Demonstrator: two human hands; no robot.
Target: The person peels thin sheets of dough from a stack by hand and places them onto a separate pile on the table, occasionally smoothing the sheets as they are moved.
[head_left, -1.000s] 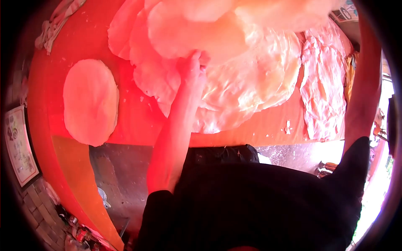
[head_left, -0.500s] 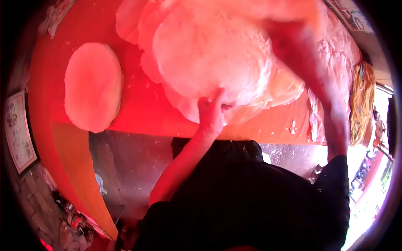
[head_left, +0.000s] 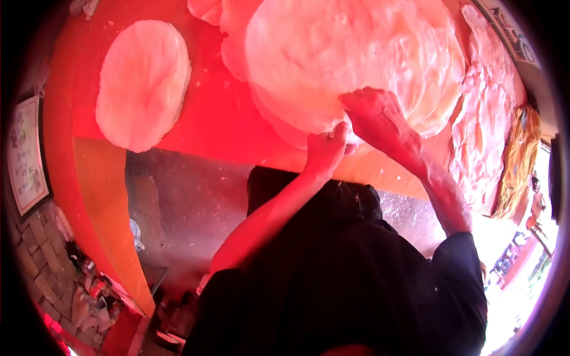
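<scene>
A wide stack of thin, round, pale dough-like sheets [head_left: 350,53] lies on the orange-red table, its surface wrinkled toward the right. At the stack's near edge, my left hand [head_left: 325,148] is closed with the thumb up, pinching the rim of a sheet. My right hand [head_left: 377,115] meets it there, fingers curled together on the same rim just above the left thumb. The fingertips of both hands are partly hidden. Off to the left lies a separate oval dough-like piece [head_left: 142,86], thicker than the sheets and touched by neither hand.
The orange-red table [head_left: 219,127] ends just in front of my body, and a side panel runs down at left. Crumpled pale sheets [head_left: 484,127] and a yellow cloth [head_left: 518,160] hang at the right end. A framed paper [head_left: 27,157] stands at far left.
My right hand has come down from the far part of the stack to the near edge, beside my left hand. The view has shifted, and the top sheet now looks more spread out.
</scene>
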